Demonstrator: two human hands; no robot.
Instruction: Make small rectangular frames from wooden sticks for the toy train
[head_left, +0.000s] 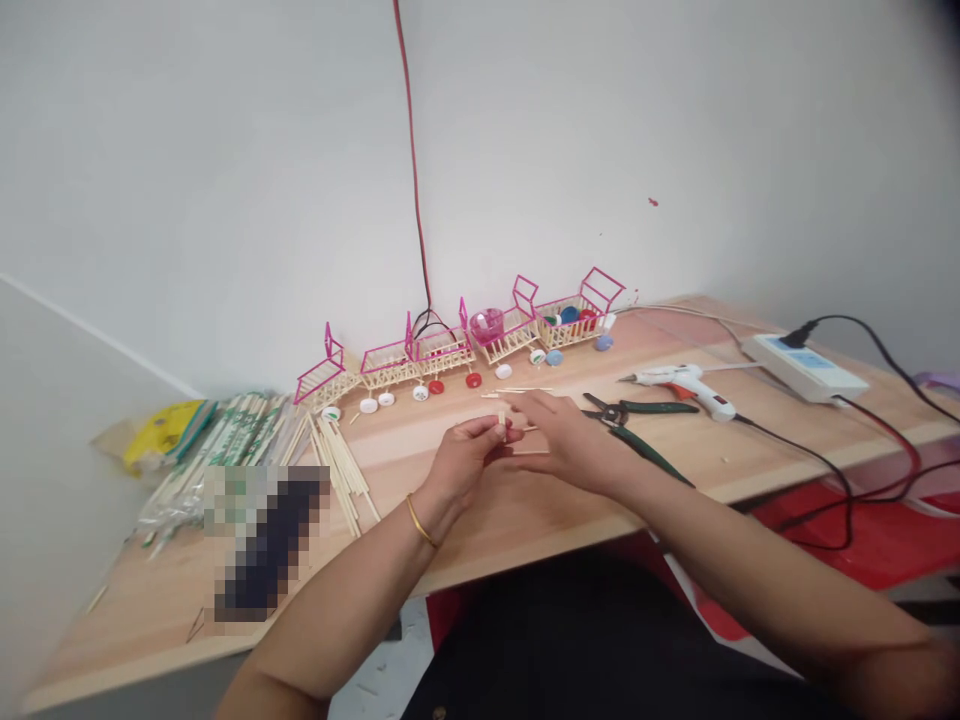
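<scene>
Taking the green-handled pliers [613,413] as my mark, I see a yellow packet [169,432] far to their left on the tabletop [510,540], then a plastic-wrapped bundle of sticks [240,430], and loose sticks [341,465] fanned out less far left of them. Behind the pliers and off to their left runs a slanting row of five small stick carts [442,350] with pink rims. The left forearm [337,600] reaches up from the near edge, angled in toward the pliers, a gold bracelet [418,522] at its wrist. My left hand [465,450] lies left of the pliers, fingers curled, its grip pinched closed at thumb and fingertips around a short pale stick piece [502,425], which stands up from the pinch. The right hand [566,440] sits between that piece and the pliers, back of the hand uppermost, fingers arched and thumb stretched toward the left hand; this grip is spread fairly wide, and I cannot tell whether its fingertips touch anything. The right forearm [735,550] slants away in front of the pliers, toward the near right. Right of the pliers lies a white glue gun [694,388], and farther right a white power strip [802,368].
</scene>
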